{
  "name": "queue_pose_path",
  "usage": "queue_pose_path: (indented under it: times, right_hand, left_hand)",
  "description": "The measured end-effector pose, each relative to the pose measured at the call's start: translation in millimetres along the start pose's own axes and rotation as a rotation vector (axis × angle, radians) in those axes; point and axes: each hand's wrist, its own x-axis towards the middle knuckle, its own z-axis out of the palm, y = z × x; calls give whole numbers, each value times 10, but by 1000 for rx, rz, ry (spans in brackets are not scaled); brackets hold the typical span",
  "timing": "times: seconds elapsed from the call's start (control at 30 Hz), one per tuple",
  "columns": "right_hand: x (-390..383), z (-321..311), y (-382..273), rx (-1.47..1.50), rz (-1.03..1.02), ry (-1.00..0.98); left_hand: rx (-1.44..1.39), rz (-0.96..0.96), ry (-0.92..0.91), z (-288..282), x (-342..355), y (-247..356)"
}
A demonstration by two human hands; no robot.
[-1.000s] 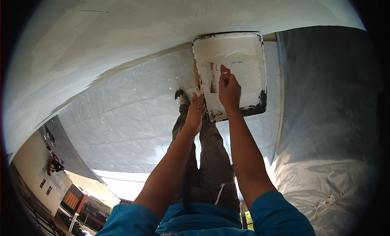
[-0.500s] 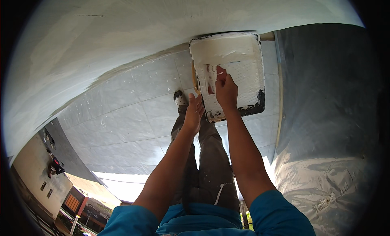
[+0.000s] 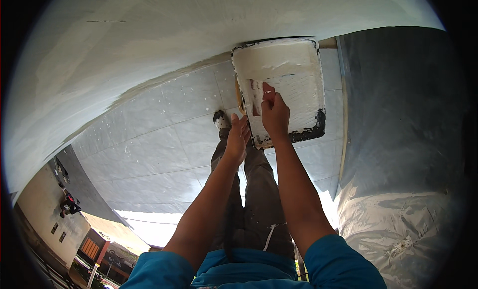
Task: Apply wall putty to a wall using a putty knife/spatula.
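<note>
Reddish scraper (image 3: 269, 91), upper centre, sits gripped in the fingers of the right hand (image 3: 277, 116), apparently for control inside the white-coated tray (image 3: 302, 100); the left hand (image 3: 238, 137), fingers extended, perhaps steadies its left rim.

I see the wall (image 3: 149, 40) close along the far side of the tray (image 3: 319, 131), so a hand would have little room there. On the left, the left hand (image 3: 237, 137) and a thin yellow thing (image 3: 239, 92) get in the way. The right hand (image 3: 275, 115) and its red tool (image 3: 269, 91) block the middle. A hand could come down over the tray's right half. Two legs (image 3: 264, 182) crowd the near side. Over the floor (image 3: 149, 140) further left, there's lots of room to pass.
</note>
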Motion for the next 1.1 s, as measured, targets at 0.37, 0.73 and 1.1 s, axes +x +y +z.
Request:
queue_pose_path:
  times: [0.37,0.73,1.1]
  right_hand:
    - [-17,-5,-70,-65,32,-22]
    - [-26,-64,-203,9,3,23]
    - [-176,19,-243,-50,-22,-63]
  left_hand:
    - [18,6,-15,-61,0,0]
    - [32,6,-7,6,-44,46]
    - [15,10,-9,-12,-31,22]
